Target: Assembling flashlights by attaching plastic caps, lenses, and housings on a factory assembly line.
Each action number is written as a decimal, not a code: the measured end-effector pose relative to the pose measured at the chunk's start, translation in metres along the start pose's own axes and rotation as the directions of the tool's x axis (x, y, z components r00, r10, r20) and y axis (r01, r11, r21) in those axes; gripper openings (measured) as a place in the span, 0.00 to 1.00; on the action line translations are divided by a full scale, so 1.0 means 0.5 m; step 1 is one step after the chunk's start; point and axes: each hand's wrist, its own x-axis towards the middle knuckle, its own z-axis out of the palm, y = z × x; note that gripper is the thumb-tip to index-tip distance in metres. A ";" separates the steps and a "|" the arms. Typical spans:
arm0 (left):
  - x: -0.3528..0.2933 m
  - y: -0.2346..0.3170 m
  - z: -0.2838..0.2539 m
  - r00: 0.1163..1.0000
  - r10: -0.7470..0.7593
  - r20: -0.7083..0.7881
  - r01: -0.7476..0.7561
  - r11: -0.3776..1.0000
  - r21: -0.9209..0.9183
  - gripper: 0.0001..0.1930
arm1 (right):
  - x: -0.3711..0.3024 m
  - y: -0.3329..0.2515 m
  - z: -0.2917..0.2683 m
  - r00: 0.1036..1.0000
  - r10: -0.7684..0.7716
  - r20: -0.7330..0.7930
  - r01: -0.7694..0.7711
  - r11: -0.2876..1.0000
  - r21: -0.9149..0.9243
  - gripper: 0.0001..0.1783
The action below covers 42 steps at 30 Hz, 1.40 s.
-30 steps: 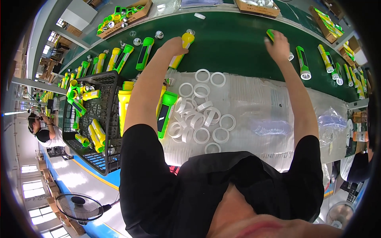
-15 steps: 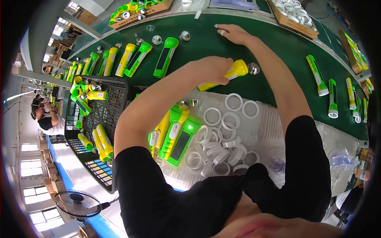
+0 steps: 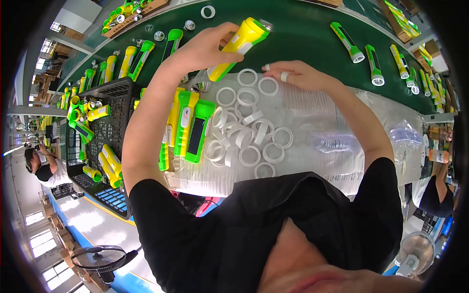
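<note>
My left hand [image 3: 207, 49] is wrapped round the body of a yellow and green flashlight [image 3: 240, 41], holding it tilted above the work surface with its open wide head up. A shiny reflector cup [image 3: 266, 25] shows just behind that head. Over the edge of the clear plastic sheeting, near the pile of white plastic rings [image 3: 249, 156], is my right hand [image 3: 298, 75]. Its fingers are stretched out with nothing seen in them, and white bands circle two of them. Several green and yellow flashlights [image 3: 198, 132] lie beneath my left forearm, beside the rings.
To the left stands a black plastic basket [image 3: 128, 105] with flashlight parts. Flashlights line the green table [image 3: 293, 39] on both sides. A cardboard box [image 3: 141, 12] of parts is at the far left. A fan [image 3: 100, 259] and a person [image 3: 46, 168] are beyond the basket.
My left hand has raised the flashlight and tipped its head upward. My right hand has drawn back from the far part of the table to the rings. The whole view has shifted.
</note>
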 end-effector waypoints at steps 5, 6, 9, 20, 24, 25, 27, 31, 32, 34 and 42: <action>-0.070 0.057 0.025 0.990 -0.064 -0.126 0.040 0.982 -0.187 0.30 | 0.005 -0.052 0.085 0.935 -0.285 -0.212 0.169 0.882 -0.440 0.23; -0.074 0.054 0.032 0.985 -0.054 -0.162 0.031 0.990 -0.139 0.30 | 0.013 -0.042 0.102 0.942 -0.273 -0.194 0.167 0.885 -0.435 0.23; -0.088 0.064 0.050 0.971 -0.106 -0.215 0.084 0.991 -0.108 0.31 | 0.009 -0.075 0.130 0.991 0.132 0.020 -0.123 0.963 -0.240 0.24; -0.155 0.253 0.230 0.949 0.097 -0.300 -0.137 0.984 -0.118 0.28 | -0.158 -0.275 0.224 0.686 0.112 -0.719 0.260 0.885 0.386 0.28; -0.126 0.246 0.270 0.960 -0.191 -0.206 0.008 0.752 -0.659 0.27 | -0.270 -0.271 0.274 0.706 0.182 -0.685 0.284 0.813 0.509 0.31; -0.119 0.251 0.289 0.968 -0.171 -0.184 -0.039 0.620 -0.783 0.31 | -0.285 -0.276 0.293 0.702 0.197 -0.684 0.289 0.799 0.527 0.33; -0.110 0.283 0.338 0.989 -0.083 0.121 0.144 0.395 -0.907 0.41 | -0.319 -0.257 0.321 0.745 0.126 -0.655 0.328 0.786 0.524 0.31; -0.101 0.363 0.378 0.981 -0.082 0.173 0.184 0.153 -0.971 0.41 | -0.368 -0.281 0.361 0.855 0.229 -0.465 0.091 0.816 0.571 0.31; -0.105 0.358 0.382 0.994 -0.047 0.095 0.103 0.239 -0.965 0.40 | -0.373 -0.285 0.372 0.854 0.238 -0.463 0.090 0.809 0.581 0.31; -0.134 0.354 0.368 0.974 0.023 -0.226 -0.168 0.742 -0.650 0.31 | -0.382 -0.290 0.393 0.856 0.217 -0.469 0.108 0.812 0.574 0.29; -0.202 0.340 0.394 0.792 0.559 -0.244 -0.605 0.770 -0.201 0.21 | -0.378 -0.272 0.417 0.845 0.293 -0.448 0.049 0.792 0.609 0.31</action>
